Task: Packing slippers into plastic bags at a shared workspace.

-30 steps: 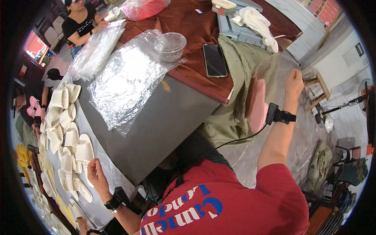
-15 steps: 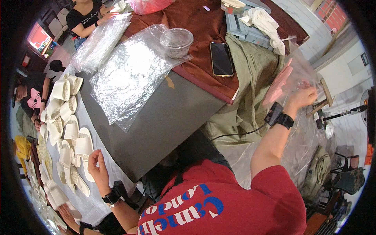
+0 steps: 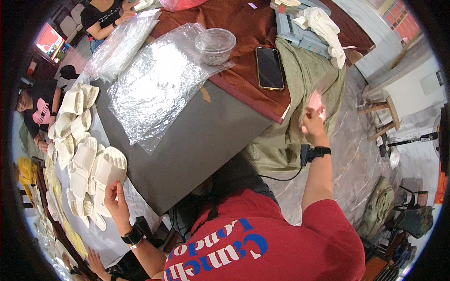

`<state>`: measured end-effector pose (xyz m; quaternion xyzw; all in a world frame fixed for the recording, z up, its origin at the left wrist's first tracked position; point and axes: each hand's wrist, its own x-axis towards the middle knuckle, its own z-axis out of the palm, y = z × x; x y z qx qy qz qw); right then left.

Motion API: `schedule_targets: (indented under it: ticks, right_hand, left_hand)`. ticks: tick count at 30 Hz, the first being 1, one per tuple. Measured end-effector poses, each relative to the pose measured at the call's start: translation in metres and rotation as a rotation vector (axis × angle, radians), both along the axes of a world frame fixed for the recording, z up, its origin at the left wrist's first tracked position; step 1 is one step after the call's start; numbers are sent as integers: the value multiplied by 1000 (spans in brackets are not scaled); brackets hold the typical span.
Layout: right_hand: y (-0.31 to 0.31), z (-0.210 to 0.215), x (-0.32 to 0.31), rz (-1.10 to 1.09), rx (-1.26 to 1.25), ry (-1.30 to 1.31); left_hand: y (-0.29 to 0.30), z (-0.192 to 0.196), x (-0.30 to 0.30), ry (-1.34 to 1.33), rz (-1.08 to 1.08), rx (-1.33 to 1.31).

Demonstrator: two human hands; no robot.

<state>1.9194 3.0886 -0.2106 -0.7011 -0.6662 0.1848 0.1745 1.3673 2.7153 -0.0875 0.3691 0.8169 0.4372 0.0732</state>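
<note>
Right hand (image 3: 313, 122), at centre right of the frame, pinches a pink slipper (image 3: 315, 102) beside the green cloth (image 3: 309, 75). Left hand (image 3: 116, 199), lower left, fingers half curled, touches a white slipper (image 3: 108, 169) on the counter (image 3: 197, 140).

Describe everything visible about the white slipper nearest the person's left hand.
The white slipper is a soft-looking, foam-like slide with a broad strap across a rounded sole. It lies tilted at the edge of a heap of like slippers along the grey table, overlapping its neighbours. The left hand is just below it, fingertips at its lower rim; actual contact is unclear.
</note>
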Motion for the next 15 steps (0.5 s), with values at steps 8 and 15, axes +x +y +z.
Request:
schedule_targets:
  ticks: [8,15]
  right_hand:
    - [-76,-34,-33,306,-18,-29]
    - [-64,-26,10,-99,-149,-208]
  left_hand:
    - [-6,16,11,119,42,-45]
    - [-6,27,21,166,49,-13]
